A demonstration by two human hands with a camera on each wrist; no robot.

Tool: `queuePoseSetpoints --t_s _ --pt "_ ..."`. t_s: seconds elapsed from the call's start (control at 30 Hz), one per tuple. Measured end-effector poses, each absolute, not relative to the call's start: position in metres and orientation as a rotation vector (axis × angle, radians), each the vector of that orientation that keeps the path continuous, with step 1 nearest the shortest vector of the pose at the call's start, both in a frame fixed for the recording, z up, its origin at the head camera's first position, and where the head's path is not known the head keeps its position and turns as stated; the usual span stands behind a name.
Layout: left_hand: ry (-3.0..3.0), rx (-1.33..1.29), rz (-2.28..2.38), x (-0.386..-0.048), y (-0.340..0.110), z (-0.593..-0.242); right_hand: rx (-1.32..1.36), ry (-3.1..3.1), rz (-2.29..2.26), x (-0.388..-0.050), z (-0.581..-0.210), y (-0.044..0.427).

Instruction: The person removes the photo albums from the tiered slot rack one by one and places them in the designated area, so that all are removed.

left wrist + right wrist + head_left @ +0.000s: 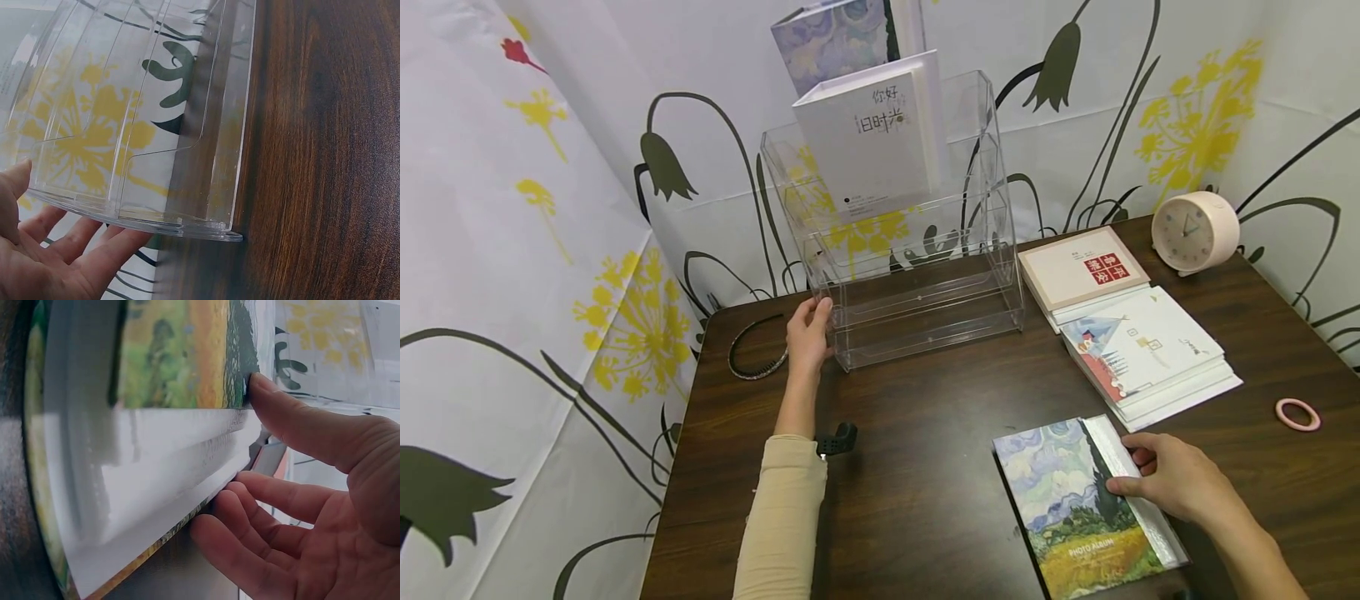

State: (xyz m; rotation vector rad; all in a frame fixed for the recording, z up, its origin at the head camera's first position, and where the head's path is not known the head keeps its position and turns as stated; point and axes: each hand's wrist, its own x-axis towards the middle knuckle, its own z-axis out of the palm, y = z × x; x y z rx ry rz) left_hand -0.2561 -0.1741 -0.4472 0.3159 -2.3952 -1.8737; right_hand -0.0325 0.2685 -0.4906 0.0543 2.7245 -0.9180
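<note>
My left hand (807, 337) holds the lower left side of a clear acrylic display rack (925, 337); in the left wrist view the panel lies between thumb and fingers (119, 253). A white boxed book (872, 150) leans in the rack's upper tier, with a painted-cover album (838, 42) behind it. At front right, a photo album (1075, 508) with a landscape painting is pinched along its right edge by my right hand (1187, 479). Up close, the thumb rests on its cover (181, 356) while the other fingers are at the white lower part (156, 469).
Right of the rack lie a beige book (1075, 271) with red print and a stack of white books (1150, 350). A pink alarm clock (1195, 232) stands at the back right, a pink ring (1297, 415) nearer. On the left lies a dark headband (748, 375).
</note>
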Motion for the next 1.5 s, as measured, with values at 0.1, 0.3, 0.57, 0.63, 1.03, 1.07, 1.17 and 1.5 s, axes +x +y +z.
queuePoseSetpoints --t_s 0.1,0.3,0.57,0.63,1.03,1.07,1.17,1.5 --pt "-2.407 0.314 -1.861 -0.256 -0.174 -0.446 0.056 2.727 -0.909 -0.033 -0.49 0.269" --pt "-2.431 0.315 -1.846 -0.255 -0.174 -0.445 0.052 2.727 -0.898 -0.033 -0.488 0.269" --pt "-2.412 0.31 -1.848 -0.256 -0.174 -0.445 0.043 2.762 -0.872 -0.038 -0.474 0.265" --pt "-2.406 0.315 -1.851 -0.256 -0.174 -0.445 0.044 2.796 -0.89 -0.041 -0.468 0.263" --pt "-2.431 0.314 -1.841 -0.257 -0.174 -0.444 -0.187 3.04 -1.196 -0.104 -0.429 0.245" --pt "-2.435 0.313 -1.842 -0.257 -0.174 -0.444 -0.205 3.056 -1.226 -0.112 -0.427 0.243" --pt "-2.428 0.31 -1.851 -0.256 -0.174 -0.443 -0.238 3.079 -1.314 -0.139 -0.423 0.236" --pt "-2.415 0.314 -1.861 -0.255 -0.174 -0.445 -0.184 2.982 -1.45 -0.219 -0.417 0.216"
